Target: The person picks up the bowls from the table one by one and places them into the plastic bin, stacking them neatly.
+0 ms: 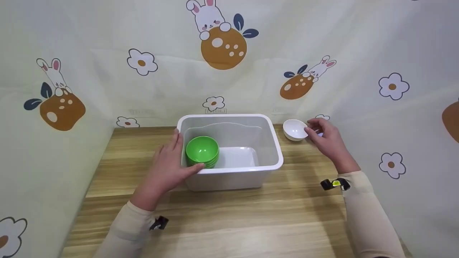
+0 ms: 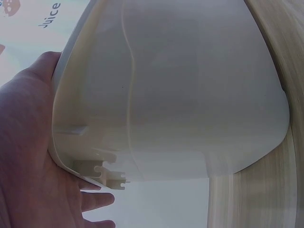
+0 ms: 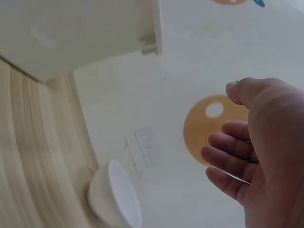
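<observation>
Spreading over the near left corner of the white tub (image 1: 229,181), the left hand (image 1: 166,161) touches its rim, digits extended rather than wrapped round it. A lopsided push there could, I judge, swivel the tub on the wooden table (image 1: 251,222). It stands mouth up, its long axis running left to right. At its left end inside, green bowls (image 1: 202,148) sit nested, and a hard knock to the wall might shift the stack; their mouths face up.

Farther back, just beside the tub's right end, the right hand (image 1: 328,139) hovers near the white bowl (image 1: 294,129), fingers loosely bent and holding nothing; the right wrist view shows a gap. A one-sided touch would probably tip or slide this bowl toward the printed fabric (image 1: 168,86) behind. It stands upright on the table, mouth up, round, so without a long axis.
</observation>
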Demonstrator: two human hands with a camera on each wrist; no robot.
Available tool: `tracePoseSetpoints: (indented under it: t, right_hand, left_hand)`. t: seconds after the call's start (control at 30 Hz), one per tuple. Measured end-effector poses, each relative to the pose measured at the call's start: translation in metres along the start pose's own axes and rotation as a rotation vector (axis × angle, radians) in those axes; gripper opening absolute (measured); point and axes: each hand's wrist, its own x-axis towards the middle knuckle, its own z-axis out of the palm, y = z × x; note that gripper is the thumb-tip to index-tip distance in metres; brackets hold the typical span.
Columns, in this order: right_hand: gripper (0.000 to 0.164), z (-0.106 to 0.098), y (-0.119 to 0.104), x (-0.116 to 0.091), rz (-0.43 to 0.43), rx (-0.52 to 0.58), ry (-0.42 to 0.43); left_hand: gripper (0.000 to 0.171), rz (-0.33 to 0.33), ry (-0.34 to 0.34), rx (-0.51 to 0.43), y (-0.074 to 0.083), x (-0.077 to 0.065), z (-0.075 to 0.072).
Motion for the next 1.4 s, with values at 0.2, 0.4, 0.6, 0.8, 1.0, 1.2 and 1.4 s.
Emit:
tracePoseSetpoints:
  t: [0.2, 0.4, 0.6, 0.8, 1.0, 1.2, 1.4]
  right_hand:
    - [0.033, -0.002, 0.027, -0.01, 0.068, -0.038, 0.147]
    - [0.046, 0.0, 0.059, -0.01, 0.164, -0.088, 0.316]
    - [0.066, 0.001, 0.087, -0.006, 0.261, -0.152, 0.303]
    - [0.081, -0.001, 0.107, -0.001, 0.323, -0.194, 0.223]
    - [0.1, -0.004, 0.125, 0.004, 0.363, -0.203, 0.153]
    - [0.123, -0.004, 0.136, 0.005, 0.457, -0.173, 0.03]
    - [0.141, -0.008, 0.14, 0.012, 0.532, -0.141, -0.076]
  left_hand:
    - [0.138, -0.005, -0.004, 0.0, -0.001, 0.002, 0.0]
    - [0.138, -0.01, -0.008, -0.004, 0.0, 0.001, -0.001]
    - [0.136, -0.005, 0.007, 0.003, 0.0, 0.0, -0.002]
    - [0.137, -0.006, 0.001, 0.009, 0.0, -0.002, -0.001]
    - [0.132, 0.0, 0.016, 0.007, -0.001, -0.002, 0.0]
    - [0.132, 0.008, 0.022, 0.012, -0.001, -0.001, 0.001]
    - [0.135, -0.006, 0.009, 0.014, 0.0, -0.001, 0.0]
